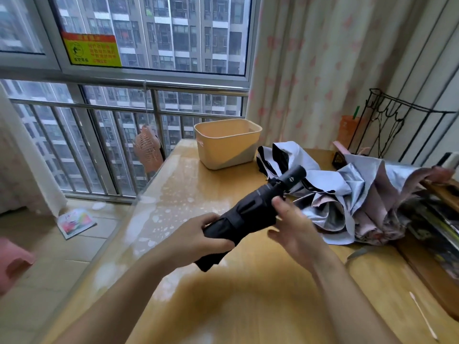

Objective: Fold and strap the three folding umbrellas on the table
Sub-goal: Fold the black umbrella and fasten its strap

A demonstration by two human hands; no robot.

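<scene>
Left hand [198, 234]: fingers curled round the black umbrella [250, 212], hiding its lower end. Right hand [295, 234]: one finger on its middle, the rest spread; grip cannot be told. Beyond them, two loose umbrellas [360, 189] overlap on the desk [198, 184].

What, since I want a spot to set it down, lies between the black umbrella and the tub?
Head view: only bare tabletop lies between the black umbrella and the tub.

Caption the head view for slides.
Left hand grips a folded black umbrella, right hand touching it; two loose umbrellas lie by a beige bin.
</scene>
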